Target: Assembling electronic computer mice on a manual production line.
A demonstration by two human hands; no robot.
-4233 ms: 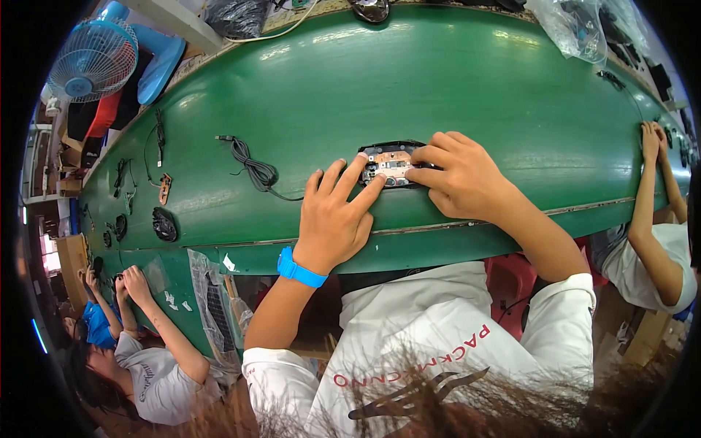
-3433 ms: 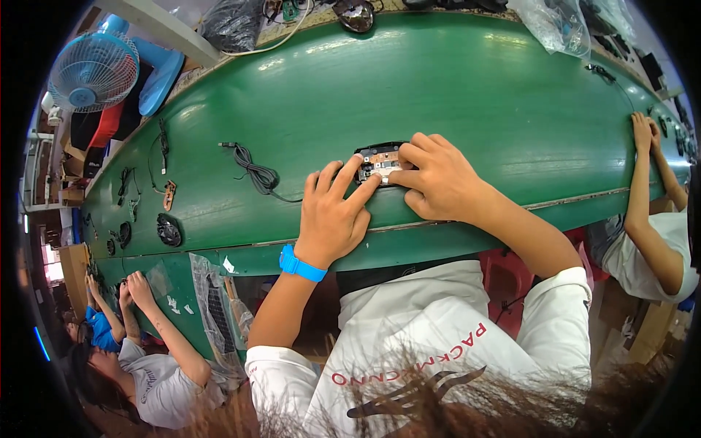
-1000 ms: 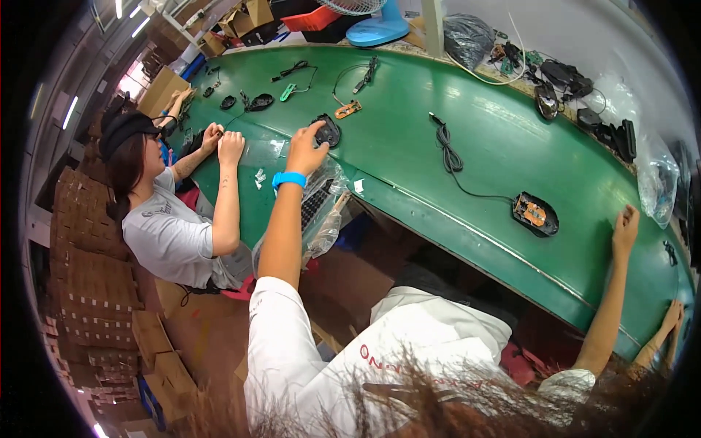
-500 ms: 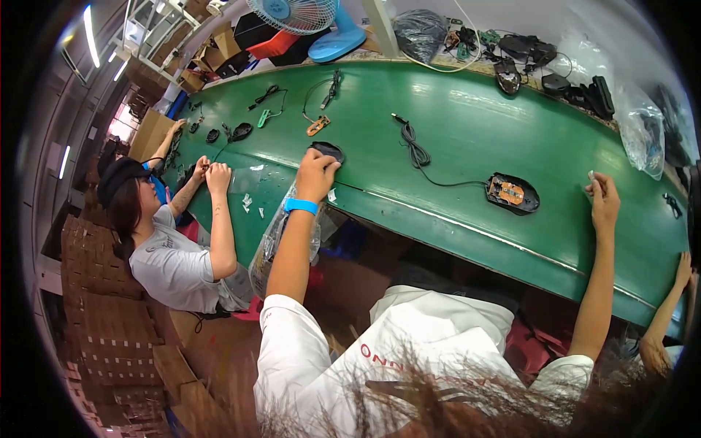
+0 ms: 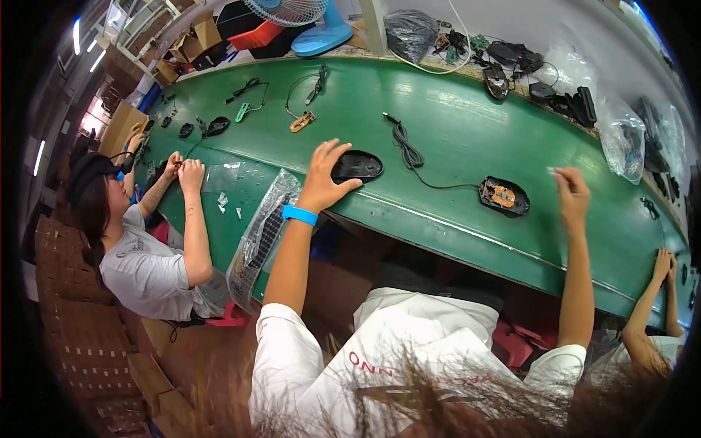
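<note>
My left hand (image 5: 325, 179) is open, thumb and fingers spread round the left end of a black mouse shell (image 5: 367, 166). The shell lies hollow side up on the green bench. Further right, my right hand (image 5: 575, 193) is raised over the bench with its fingers pinched on a small whitish piece (image 5: 552, 171), too small to name. Between my hands lies an opened mouse base (image 5: 522, 202) with an orange circuit board (image 5: 502, 195) inside. Its black cable (image 5: 410, 155) runs away to the left in a bundled coil.
A clear plastic bag (image 5: 255, 241) with dark parts lies left of my forearm. Further back are an orange board (image 5: 301, 122) and a green board (image 5: 242, 112), both cabled. One co-worker (image 5: 146, 252) sits at left, another's hands (image 5: 663, 264) show at right. A ledge (image 5: 467, 71) holds mouse parts.
My left hand has opened from its grip on the mouse shell, which now lies further right and nearer me. My right hand has shifted slightly left, still pinching the small piece.
</note>
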